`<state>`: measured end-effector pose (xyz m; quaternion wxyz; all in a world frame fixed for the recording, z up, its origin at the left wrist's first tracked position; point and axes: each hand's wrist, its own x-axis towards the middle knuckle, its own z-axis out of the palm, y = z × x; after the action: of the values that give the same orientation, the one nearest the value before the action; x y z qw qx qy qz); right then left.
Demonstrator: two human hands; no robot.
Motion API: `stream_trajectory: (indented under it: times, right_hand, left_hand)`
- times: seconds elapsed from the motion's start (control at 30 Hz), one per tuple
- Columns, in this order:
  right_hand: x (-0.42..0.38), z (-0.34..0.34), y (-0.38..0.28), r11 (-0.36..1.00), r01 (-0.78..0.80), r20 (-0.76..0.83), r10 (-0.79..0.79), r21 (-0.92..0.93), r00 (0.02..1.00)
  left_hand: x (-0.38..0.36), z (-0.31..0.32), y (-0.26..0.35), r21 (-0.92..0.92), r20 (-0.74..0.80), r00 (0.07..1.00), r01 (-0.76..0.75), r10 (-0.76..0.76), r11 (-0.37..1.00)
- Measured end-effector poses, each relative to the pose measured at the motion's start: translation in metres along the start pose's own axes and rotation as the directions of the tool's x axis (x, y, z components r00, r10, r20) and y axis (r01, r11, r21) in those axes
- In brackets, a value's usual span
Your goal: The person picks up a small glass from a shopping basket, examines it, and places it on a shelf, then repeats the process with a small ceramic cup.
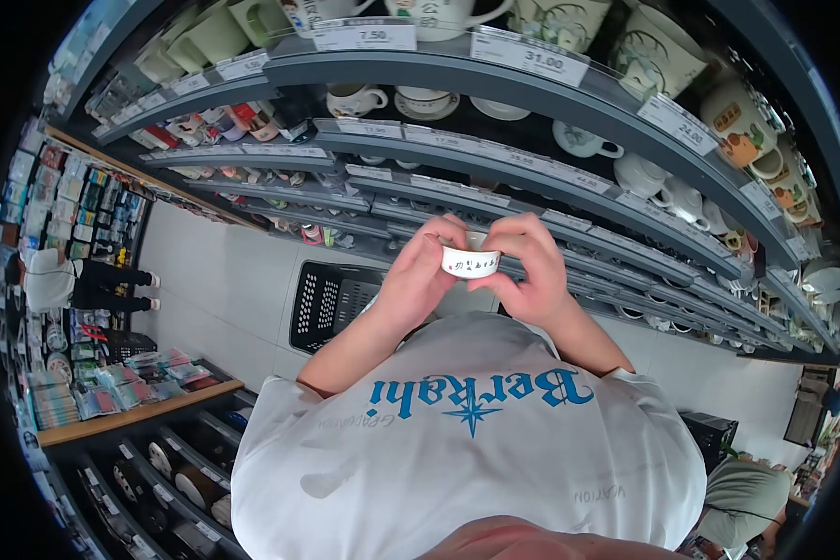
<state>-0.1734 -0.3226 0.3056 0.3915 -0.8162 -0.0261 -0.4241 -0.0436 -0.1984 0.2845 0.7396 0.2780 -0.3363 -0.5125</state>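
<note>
A small white cup [470, 264] with dark characters and a reddish mark on its side is held in front of my chest. My left hand [418, 273] grips its left side, fingers curled over the rim. On the right side, my right hand [534, 271] holds it with bent fingers above and the thumb below. The cup's opening partly shows between the fingers; its underside is hidden. Beyond my hands are the shelves [495, 140] of cups and mugs, with price labels along their edges.
A black shopping basket [310, 303] is on the tiled floor [210, 252] below my left arm. Mugs [739, 121] line the upper right shelf. A person [58, 282] stands far left; another person [747, 504] is at lower right. Another shelf unit [173, 448] stands at lower left.
</note>
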Motion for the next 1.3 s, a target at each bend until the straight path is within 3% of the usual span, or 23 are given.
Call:
stream_trajectory:
  times: [0.2,0.43,0.53,0.77,0.87,0.93,1.03,1.23,1.3]
  right_hand:
    - [-0.016,-0.027,0.004,0.996,-0.083,-0.062,0.084,0.020,0.994]
    - [-0.023,-0.043,0.012,0.999,0.003,-0.150,-0.010,-0.048,0.989]
    - [-0.025,-0.051,0.015,0.992,0.027,-0.171,-0.047,-0.122,0.984]
    - [-0.022,-0.060,0.021,0.985,0.017,-0.229,-0.057,-0.171,0.972]
    - [-0.019,-0.061,0.022,0.974,0.090,-0.194,-0.132,-0.209,0.972]
    - [-0.017,-0.060,0.021,0.994,0.029,-0.193,-0.049,-0.104,0.980]
    - [-0.014,-0.058,0.025,0.996,0.080,-0.223,-0.086,-0.036,0.971]
    - [-0.011,-0.056,0.022,0.997,0.077,-0.233,-0.080,-0.021,0.969]
    - [-0.011,-0.057,0.025,0.992,0.109,-0.197,-0.120,-0.065,0.973]
  left_hand:
    - [0.015,0.025,-0.011,0.003,-0.038,0.983,0.178,-0.178,0.984]
    - [0.032,0.038,-0.016,0.107,0.014,0.989,0.146,-0.148,0.984]
    - [0.036,0.042,-0.022,0.231,-0.001,0.989,0.146,-0.149,0.962]
    - [0.046,0.051,-0.025,0.131,0.034,0.982,0.179,-0.185,0.975]
    - [0.047,0.052,-0.024,0.125,0.030,0.984,0.168,-0.173,0.978]
    - [0.049,0.050,-0.024,0.119,0.031,0.986,0.160,-0.164,0.980]
    - [0.050,0.048,-0.024,0.070,0.063,0.994,0.089,-0.093,0.994]
    - [0.048,0.048,-0.020,-0.047,0.130,0.982,0.141,-0.134,0.989]
    - [0.047,0.052,-0.016,0.026,0.051,0.983,0.175,-0.176,0.984]
